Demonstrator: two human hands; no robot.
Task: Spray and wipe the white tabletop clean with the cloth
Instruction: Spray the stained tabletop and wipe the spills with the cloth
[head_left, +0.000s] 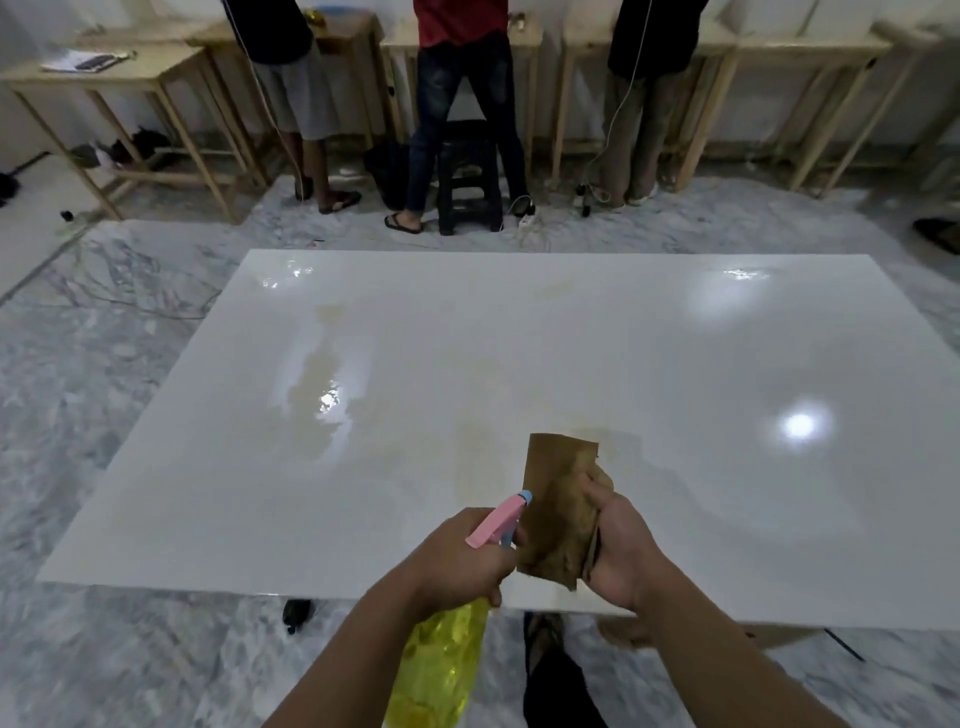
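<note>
Mid-task, by the look of it. Left hand (457, 558) wrapped around the neck of a spray bottle (441, 660), yellow liquid inside, pink head with a blue nozzle tip aimed forward toward the cloth and the near part of the counter (675, 364); grip closed on the bottle, with one finger seemingly near the trigger, though hard to tell whether squeezing. Right hand (618, 545) pinching a brown cloth (558, 512) between thumb and fingers, held upright just above the near edge of the counter, not flat on the surface. Cloth looks stained and damp.

White counter glossy, with lamp reflections. Faint yellowish smears and wet patches toward the left centre (322, 384), a paler one further back, and a tan streak just beyond the cloth (478, 457). Right half appears cleaner, though glare hides detail there.

Judged from this: some liquid already down on the left and centre, not yet wiped dry. Still left: wiping through those yellowish patches, then covering the far edge and right side. Possibly wetting the cloth itself at this moment, given nozzle and cloth nearly touching; cannot say for sure.

Beyond the counter, marble floor, a dark stool (467, 176), wooden benches along the wall, and three people standing with backs turned.
</note>
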